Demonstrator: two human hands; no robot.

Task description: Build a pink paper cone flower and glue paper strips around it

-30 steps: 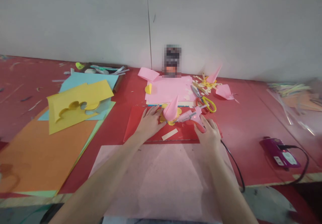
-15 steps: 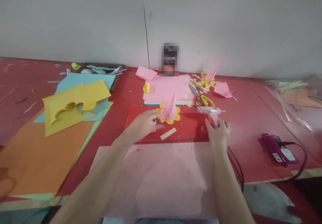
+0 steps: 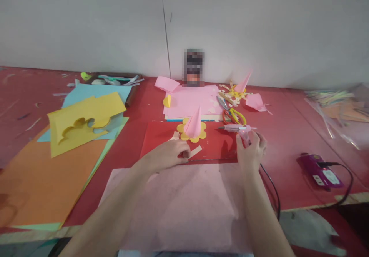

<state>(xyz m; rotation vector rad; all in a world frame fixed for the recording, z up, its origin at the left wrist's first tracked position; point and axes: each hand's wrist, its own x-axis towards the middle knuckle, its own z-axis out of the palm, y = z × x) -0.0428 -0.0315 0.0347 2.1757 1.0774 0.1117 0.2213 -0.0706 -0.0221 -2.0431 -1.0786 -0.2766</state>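
My left hand [image 3: 173, 153] has its fingers curled together at the near end of a cream paper strip [image 3: 196, 151], which lies on the red board [image 3: 216, 149]. Just beyond it stands a pink paper cone [image 3: 193, 125] on a yellow flower-shaped base [image 3: 201, 134]. A second pale piece of paper [image 3: 175, 135] shows beside the flower's left edge. On the right, my right hand [image 3: 251, 149] is closed round the handle of a pink hot glue gun [image 3: 235, 128]. Its nozzle points left, towards the cone but apart from it.
Scissors [image 3: 238, 116], pliers [image 3: 221, 102] and pink sheets [image 3: 193, 101] lie behind the board. At left are yellow paper [image 3: 69, 110] and orange paper [image 3: 57, 176]. A black cord [image 3: 272, 186] hangs near my right wrist; a purple power adapter [image 3: 319, 172] sits at right.
My right hand has drawn the glue gun from beside the cone to the right. The left hand has left the flower base and come nearer, to the paper strip.
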